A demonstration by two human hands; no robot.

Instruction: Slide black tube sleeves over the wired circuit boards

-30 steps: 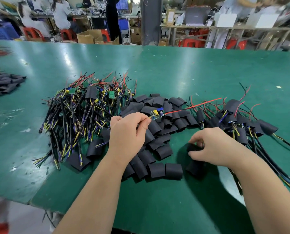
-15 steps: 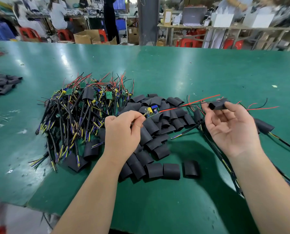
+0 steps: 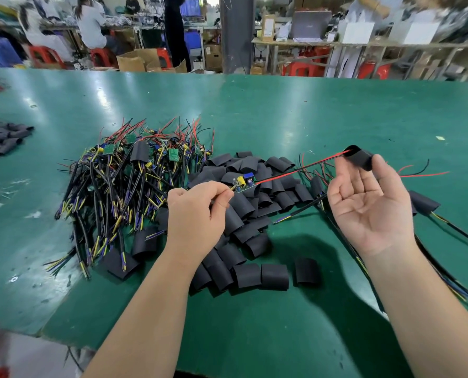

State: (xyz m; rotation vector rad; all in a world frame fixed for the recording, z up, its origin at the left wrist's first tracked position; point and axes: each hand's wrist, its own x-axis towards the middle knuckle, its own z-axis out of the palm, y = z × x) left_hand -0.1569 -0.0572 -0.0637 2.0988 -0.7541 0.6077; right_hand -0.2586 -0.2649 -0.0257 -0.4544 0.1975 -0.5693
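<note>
One black sleeve is sitting pinched between the thumb and fingertips of my right hand, palm up, at the right of the frame; its mouth is facing left, and the tips of the red and black leads are just entering it. My left hand, at centre, is pinching the left end of the circuit board, which is hovering over the heap of loose sleeves; the leads are running taut from the board up to the sleeve. I am judging the threading as barely begun; to do it well I am aiming to hold the leads straight, pinch lightly so the flattened tube is gaping, and draw the sleeve leftward along the wires until it is covering the board; a hard squeeze is risking a snag on the tall components. Unsleeved boards are lying tangled at centre left on the green table.
</note>
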